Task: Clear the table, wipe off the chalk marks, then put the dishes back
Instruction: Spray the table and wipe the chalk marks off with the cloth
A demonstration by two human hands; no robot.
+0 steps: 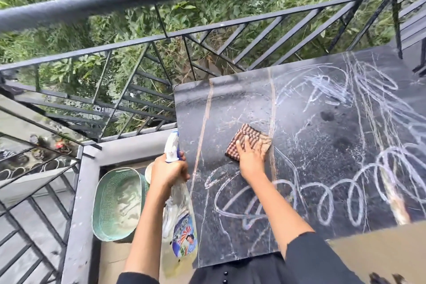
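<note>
Right hand [250,159] spread flat on brown ridged cloth [246,142], pressing it to dark table [322,145] among white chalk marks [345,193], left hand [169,169] clenched round spray bottle [178,214] off table's left edge, label print unreadable, green basket [115,203] below

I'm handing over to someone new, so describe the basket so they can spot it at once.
Start at the dark table with chalk marks. Look off its left edge, down on the floor by the railing. The basket is the pale green mesh oval, lying beside the spray bottle in the left hand.
</note>
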